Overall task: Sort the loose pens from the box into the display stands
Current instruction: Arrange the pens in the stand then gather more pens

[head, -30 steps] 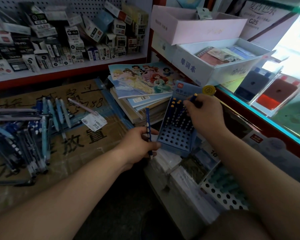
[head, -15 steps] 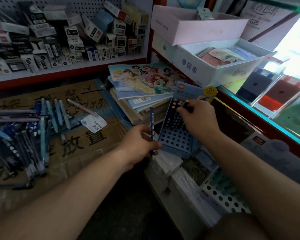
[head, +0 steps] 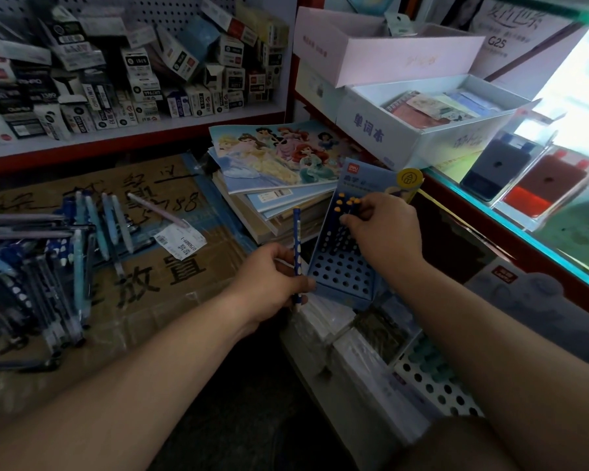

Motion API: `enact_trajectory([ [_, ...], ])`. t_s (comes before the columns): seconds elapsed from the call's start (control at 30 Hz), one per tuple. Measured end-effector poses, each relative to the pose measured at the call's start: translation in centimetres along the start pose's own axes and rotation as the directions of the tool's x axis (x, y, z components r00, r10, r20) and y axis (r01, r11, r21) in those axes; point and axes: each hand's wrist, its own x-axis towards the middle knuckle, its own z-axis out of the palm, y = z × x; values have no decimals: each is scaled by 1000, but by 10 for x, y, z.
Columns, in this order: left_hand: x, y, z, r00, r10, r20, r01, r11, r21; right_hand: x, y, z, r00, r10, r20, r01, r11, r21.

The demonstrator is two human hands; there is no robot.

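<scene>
A blue display stand [head: 340,270] with a grid of round holes leans against a stack of books. Several dark blue pens with yellow caps [head: 346,202] stand in its upper rows. My right hand [head: 381,229] rests over those rows, its fingertips pinching a pen among them. My left hand [head: 269,280] grips a blue pen with white dots [head: 297,232] upright, just left of the stand's lower corner. A heap of loose blue pens [head: 48,263] lies on the flattened cardboard [head: 170,277] at the left.
A stack of books [head: 279,178] with a cartoon cover sits behind the stand. A white perforated stand [head: 436,382] lies lower right. Shelves of small boxes [head: 133,69] fill the back. A glass counter [head: 524,205] and open white box [head: 422,124] are at the right.
My right hand has slid down and left from the stand's top edge onto the upper rows of pens. My left hand with its pen has barely moved.
</scene>
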Motion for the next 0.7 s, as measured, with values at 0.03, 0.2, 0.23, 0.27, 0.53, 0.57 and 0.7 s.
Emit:
enact_trajectory([
  [0.03,0,0,0,1000,-1,2,1,1000,-4,0,0,1,1000,12,-13,-12,1000,-13],
  [0.2,-1,0,0,1000,4,4,-4,1000,-5,2,1,7,999,47,16,-45,994,-99],
  [0.23,-2,0,-1,1000,7,3,-7,1000,-2,1,1,8,998,53,43,-48,992,-118],
  [0.27,-2,0,-1,1000,11,2,-11,1000,4,0,1,11,996,58,68,-49,990,-134],
  [0.53,-1,-4,-3,998,60,20,-62,995,75,-1,0,-9,981,85,173,-64,990,-124],
  [0.57,-1,-5,-4,997,72,29,-75,993,93,-3,-2,-13,977,100,191,-90,994,-58],
  [0.7,0,-5,-2,990,125,62,-133,979,152,-20,-19,-26,882,43,470,-256,880,401],
])
